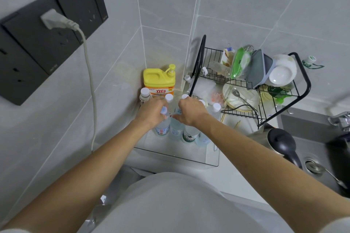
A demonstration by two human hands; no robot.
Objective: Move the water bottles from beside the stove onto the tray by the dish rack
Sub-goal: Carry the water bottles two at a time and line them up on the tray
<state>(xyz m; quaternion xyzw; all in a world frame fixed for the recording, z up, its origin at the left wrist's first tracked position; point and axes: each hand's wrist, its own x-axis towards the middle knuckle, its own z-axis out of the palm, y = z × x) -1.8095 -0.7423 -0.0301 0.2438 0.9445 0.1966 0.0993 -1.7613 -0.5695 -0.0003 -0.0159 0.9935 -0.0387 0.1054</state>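
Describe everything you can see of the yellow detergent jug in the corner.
The yellow detergent jug looks like plastic, with a moulded handle on top and a yellow pump dispenser at its right shoulder. An orange and white label covers its front. It stands upright in the tiled corner, behind the clear tray and left of the dish rack. Neither hand touches it.
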